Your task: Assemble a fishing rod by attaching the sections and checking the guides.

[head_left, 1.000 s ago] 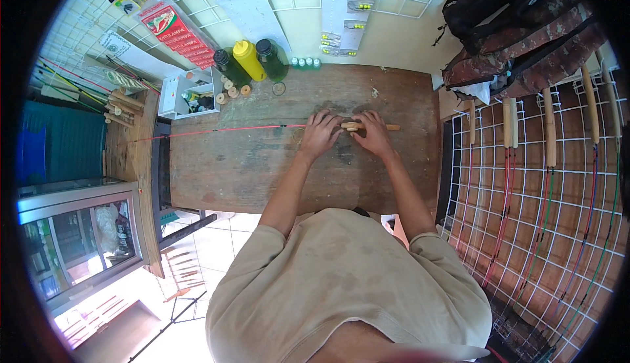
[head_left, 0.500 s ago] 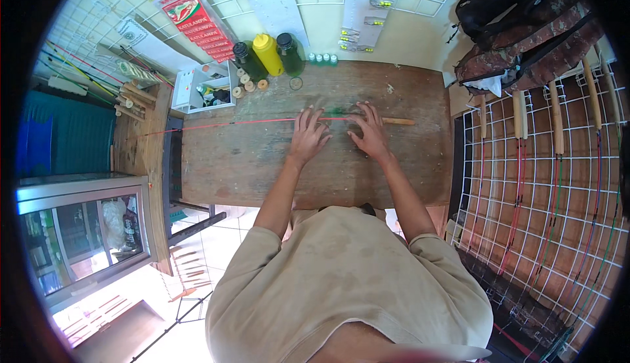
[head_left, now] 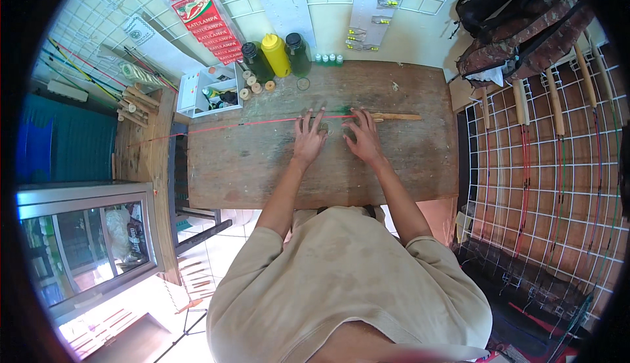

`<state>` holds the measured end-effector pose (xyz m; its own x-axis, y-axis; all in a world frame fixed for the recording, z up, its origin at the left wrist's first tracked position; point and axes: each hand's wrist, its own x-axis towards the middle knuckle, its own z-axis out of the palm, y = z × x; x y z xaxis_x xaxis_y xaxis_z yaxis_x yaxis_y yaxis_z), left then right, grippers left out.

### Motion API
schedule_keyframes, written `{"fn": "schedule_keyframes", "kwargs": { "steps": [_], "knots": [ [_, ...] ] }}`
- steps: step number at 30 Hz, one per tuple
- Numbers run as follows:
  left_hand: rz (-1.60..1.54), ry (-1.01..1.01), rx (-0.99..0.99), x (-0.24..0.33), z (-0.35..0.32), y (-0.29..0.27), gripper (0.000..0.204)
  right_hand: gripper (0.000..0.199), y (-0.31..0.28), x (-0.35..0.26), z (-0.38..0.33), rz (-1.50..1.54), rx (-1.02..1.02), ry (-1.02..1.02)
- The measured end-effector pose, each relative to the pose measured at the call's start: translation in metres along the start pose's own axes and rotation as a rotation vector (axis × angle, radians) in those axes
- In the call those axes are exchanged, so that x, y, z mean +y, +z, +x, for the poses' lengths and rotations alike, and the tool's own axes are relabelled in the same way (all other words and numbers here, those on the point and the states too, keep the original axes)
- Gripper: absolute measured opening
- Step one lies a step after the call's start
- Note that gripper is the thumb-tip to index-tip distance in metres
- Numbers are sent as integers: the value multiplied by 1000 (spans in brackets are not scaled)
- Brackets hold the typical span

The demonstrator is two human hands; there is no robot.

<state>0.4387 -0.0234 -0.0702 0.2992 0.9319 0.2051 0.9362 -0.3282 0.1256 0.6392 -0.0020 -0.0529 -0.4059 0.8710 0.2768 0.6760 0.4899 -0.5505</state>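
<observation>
A thin fishing rod with a red shaft (head_left: pixel 262 122) and a light wooden-looking handle (head_left: pixel 401 117) lies across the table. My left hand (head_left: pixel 310 141) rests over the shaft with its fingers stretched out and apart. Close to where the handle begins, my right hand (head_left: pixel 365 138) is likewise spread, its fingertips at the rod. Neither hand wraps round the rod. A dark green patch shows on the tabletop just beyond the rod between my hands; I cannot make out what it is.
Along the wooden table's (head_left: pixel 262 179) back stand dark bottles (head_left: pixel 297 54), a yellow squeeze bottle (head_left: pixel 275 56), several tiny bottles (head_left: pixel 328 60), cork-like pieces (head_left: pixel 270 86) and a white organizer box (head_left: pixel 210 90). More rods hang on a white rack (head_left: pixel 525 159) at right.
My right hand has shifted slightly left along the rod, and more of the handle shows. Both hands stay spread over the rod. The whole view has shifted a little.
</observation>
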Motion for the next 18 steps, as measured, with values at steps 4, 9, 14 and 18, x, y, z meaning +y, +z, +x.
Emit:
{"fn": "schedule_keyframes", "kwargs": {
  "steps": [4,9,14,18],
  "knots": [
    [26,35,36,2,5,7,20,34,-1,2,-3,-21,-14,32],
    [221,115,-2,2,10,17,24,34,0,9,-8,2,30,41],
    [-3,160,48,18,13,8,17,35,-15,12,-11,40,25,12],
    [-258,180,120,44,32,-6,11,36,-32,17,-10,153,24,-2]
  ]
}}
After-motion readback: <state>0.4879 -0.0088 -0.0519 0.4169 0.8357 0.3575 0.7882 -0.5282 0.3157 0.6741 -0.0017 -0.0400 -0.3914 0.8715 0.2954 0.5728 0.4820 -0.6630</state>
